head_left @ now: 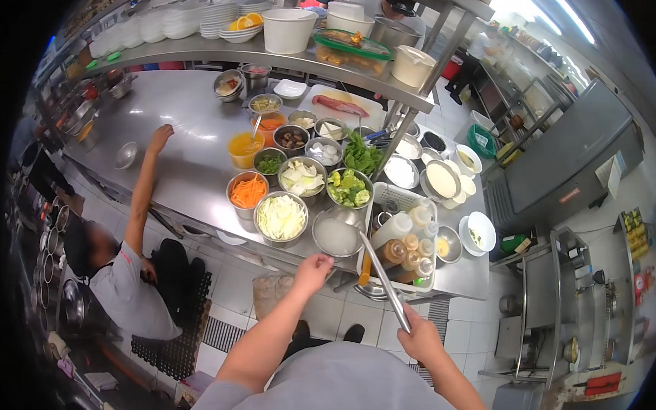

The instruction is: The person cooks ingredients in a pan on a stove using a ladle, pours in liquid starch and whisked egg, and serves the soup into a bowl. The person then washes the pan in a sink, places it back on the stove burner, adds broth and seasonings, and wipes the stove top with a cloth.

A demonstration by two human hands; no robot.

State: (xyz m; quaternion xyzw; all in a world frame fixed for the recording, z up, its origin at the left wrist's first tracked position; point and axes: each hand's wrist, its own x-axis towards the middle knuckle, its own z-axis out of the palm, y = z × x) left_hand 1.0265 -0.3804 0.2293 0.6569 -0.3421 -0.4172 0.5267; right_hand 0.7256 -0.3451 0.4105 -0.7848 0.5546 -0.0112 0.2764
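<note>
My left hand (313, 272) is at the front edge of the steel counter, fingertips pressed together right by the near rim of a metal bowl (336, 236) with pale, translucent contents. Whether the fingers touch that rim or pinch something small, I cannot make out. In my right hand (420, 334) is a long metal utensil (386, 285), its far end slanting up to the right side of the bowl; its kind is unclear. Around the bowl stand metal bowls of shredded cabbage (280, 216), carrot strips (248, 191) and broccoli (348, 188).
A white basket (428, 279) of squeeze bottles (396, 227) stands right of the bowl. Overhead runs a steel shelf (203, 49) with stacked plates and tubs. A co-worker (133, 292) at left reaches over the counter (178, 138). Raw meat (340, 105) lies on a cutting board.
</note>
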